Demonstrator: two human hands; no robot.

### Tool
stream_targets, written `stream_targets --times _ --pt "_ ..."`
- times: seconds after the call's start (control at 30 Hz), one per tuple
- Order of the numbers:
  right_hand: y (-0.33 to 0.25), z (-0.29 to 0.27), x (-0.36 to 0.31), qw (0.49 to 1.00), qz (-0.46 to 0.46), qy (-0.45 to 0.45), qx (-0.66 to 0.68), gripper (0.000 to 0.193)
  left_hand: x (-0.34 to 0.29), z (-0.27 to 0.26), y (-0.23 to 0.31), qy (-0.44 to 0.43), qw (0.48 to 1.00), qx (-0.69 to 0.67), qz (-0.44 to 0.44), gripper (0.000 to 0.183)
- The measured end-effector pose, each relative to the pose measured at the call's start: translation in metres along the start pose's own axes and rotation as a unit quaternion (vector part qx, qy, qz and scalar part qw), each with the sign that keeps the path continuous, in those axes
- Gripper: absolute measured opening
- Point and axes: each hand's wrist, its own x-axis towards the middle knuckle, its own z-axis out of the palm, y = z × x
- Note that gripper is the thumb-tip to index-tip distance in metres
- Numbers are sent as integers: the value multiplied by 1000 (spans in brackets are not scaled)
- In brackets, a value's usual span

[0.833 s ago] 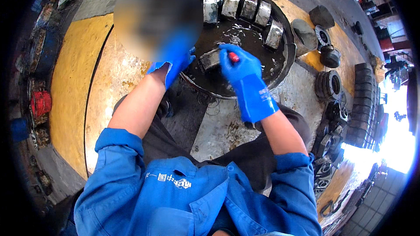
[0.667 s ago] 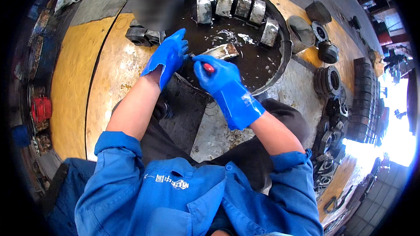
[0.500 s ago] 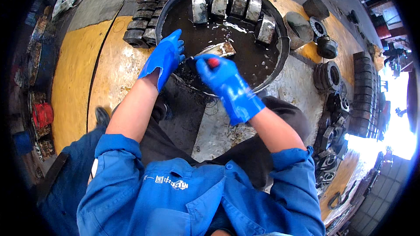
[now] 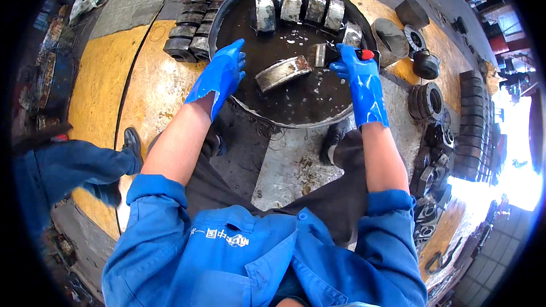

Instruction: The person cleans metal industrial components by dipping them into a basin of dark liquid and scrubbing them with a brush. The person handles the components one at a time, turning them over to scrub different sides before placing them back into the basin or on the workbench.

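The block (image 4: 282,73) lies between a parted left grip (image 4: 223,73) and right grip (image 4: 357,68) clamping a red-handled tool (image 4: 367,54).

White lettering (image 4: 220,236), blue jacket (image 4: 227,264) chest

Left forearm (image 4: 177,142) is inclined up and rightward, left of centre; left hand (image 4: 222,77) is in the upper half, fingers parted, slightly bent. Right forearm (image 4: 384,156) is near vertical, right of centre; right hand (image 4: 357,68) is closed, fingers curled leftward.
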Motion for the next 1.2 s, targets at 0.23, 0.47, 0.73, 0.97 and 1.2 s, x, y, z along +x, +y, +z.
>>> stream_targets --times 0.23,0.47,0.73,0.97,1.2 --pt "-9 76 -64 979 36 -188 -72 31 -7 8 2 -5 999 33 3 69" --pt "1 33 -31 990 33 -119 -65 37 -6 26 2 -4 996 88 14 70" --pt "34 -13 23 977 -6 53 -205 40 53 29 -42 -38 924 362 116 98" --pt "65 -4 10 989 -67 46 -124 37 66 22 -52 -43 882 416 217 66" --pt "-8 62 -78 821 -299 -107 -474 17 55 -12 -44 -73 995 38 54 63"
